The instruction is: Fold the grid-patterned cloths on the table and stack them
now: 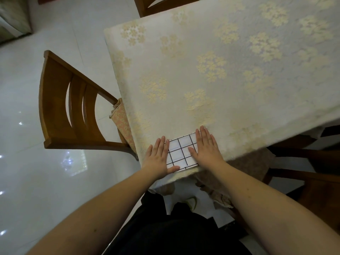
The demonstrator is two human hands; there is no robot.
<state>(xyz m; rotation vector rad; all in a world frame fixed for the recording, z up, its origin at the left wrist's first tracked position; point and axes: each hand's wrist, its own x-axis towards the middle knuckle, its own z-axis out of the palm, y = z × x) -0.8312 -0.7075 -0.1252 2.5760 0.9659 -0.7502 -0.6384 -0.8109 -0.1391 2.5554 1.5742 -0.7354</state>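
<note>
The grid-patterned cloth (pixel 181 152), folded small, is pinned at the near corner of the table (pixel 239 74) by the left hand (pixel 158 159) and right hand (pixel 207 146), both flat with fingers straight, nothing gripped. Creases are best pressed outward evenly, so edges are kept aligned.

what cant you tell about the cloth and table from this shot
Head view only:
- White black-grid folded cloth: its side edges lie under the left hand and right hand; layer count is not visible.
- Cream floral tablecloth: its far right end is cut off by the frame.
</note>
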